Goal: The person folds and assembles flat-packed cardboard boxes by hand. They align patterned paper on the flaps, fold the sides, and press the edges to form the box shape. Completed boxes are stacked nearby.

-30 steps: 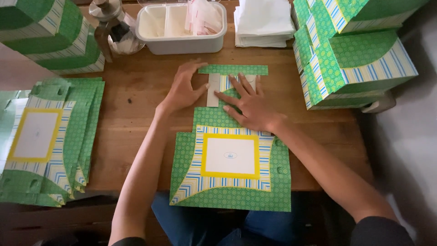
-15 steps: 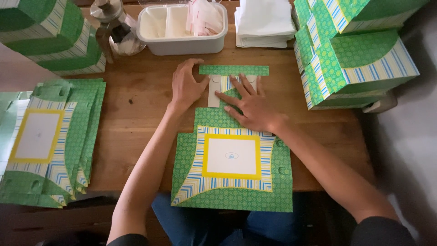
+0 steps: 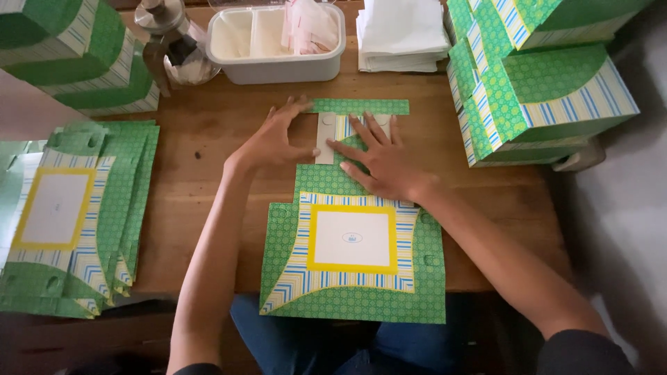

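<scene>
— At the far end of the flat box blank (image 3: 353, 239), what are the hands doing?

— Both press down, palms low and fingers spread. Neither grip is closed around anything. The left hand (image 3: 273, 137) has its fingertips on the pale inner flap (image 3: 325, 137) and the left end of the green top strip (image 3: 358, 106). The right hand (image 3: 381, 158) lies flat just beside it, fingers fanned toward the strip, pinning the blank's narrow neck.

— Which way does the blank run?

— Its long axis goes straight away from the person. The wide end, with the yellow-framed white panel (image 3: 352, 238), overhangs the near edge of the wooden surface (image 3: 201, 180) above the knees; the narrow flapped end points at the white tub (image 3: 278, 43).

— Is the flap folded over or only held flat?

— Probably folded inward, but the fingers cover the crease, so I cannot tell for sure.

— And around that?

— A fanned stack of flat blanks (image 3: 73, 215) lies to the left. Made-up green boxes (image 3: 535, 90) are piled on the right, more of them (image 3: 76, 59) at far left. Folded white paper (image 3: 403, 35) sits beside the tub, and a metal-topped glass jar (image 3: 174, 48) stands on its other side.
</scene>
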